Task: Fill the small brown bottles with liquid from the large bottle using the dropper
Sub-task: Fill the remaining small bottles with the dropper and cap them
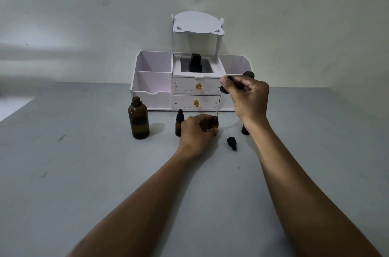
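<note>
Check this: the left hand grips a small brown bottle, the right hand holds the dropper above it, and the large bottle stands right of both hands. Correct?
One error: in the head view the large bottle stands left of both hands. The left hand does grip a small brown bottle, and the right hand holds the dropper above it.
</note>
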